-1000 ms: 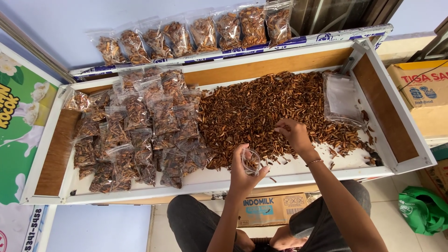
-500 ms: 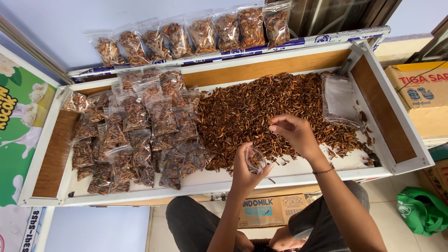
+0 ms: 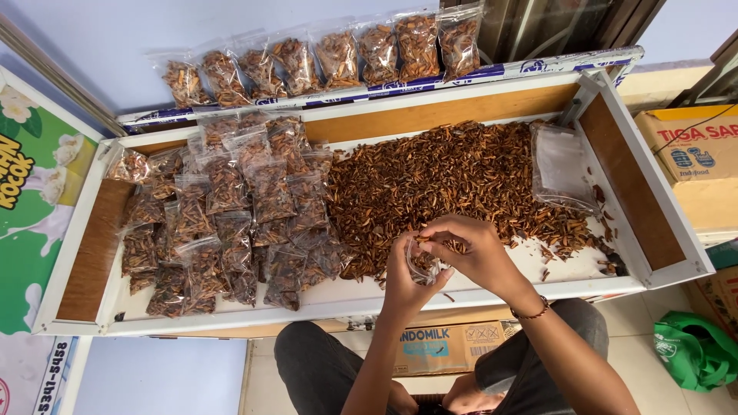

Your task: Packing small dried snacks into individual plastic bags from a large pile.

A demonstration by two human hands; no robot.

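Observation:
My left hand (image 3: 405,286) holds a small clear plastic bag (image 3: 422,265) upright at the front edge of a white-rimmed tray (image 3: 461,296). My right hand (image 3: 478,253) is right over the bag's mouth, fingers pinched on a few brown snack sticks. A wide loose heap of the same brown sticks (image 3: 453,180) covers the tray just beyond both hands. To the left lies a pile of filled small bags (image 3: 231,207).
A row of filled bags (image 3: 330,58) leans against the wall behind the tray. A stack of empty clear bags (image 3: 561,165) rests at the tray's right end. Cardboard boxes (image 3: 692,165) stand at right, a green bag (image 3: 692,350) on the floor, another box (image 3: 446,346) under the tray.
My right hand lifted off the heap with sticks and came back to the bag mouth. The left hand stayed at the tray's front edge with the bag.

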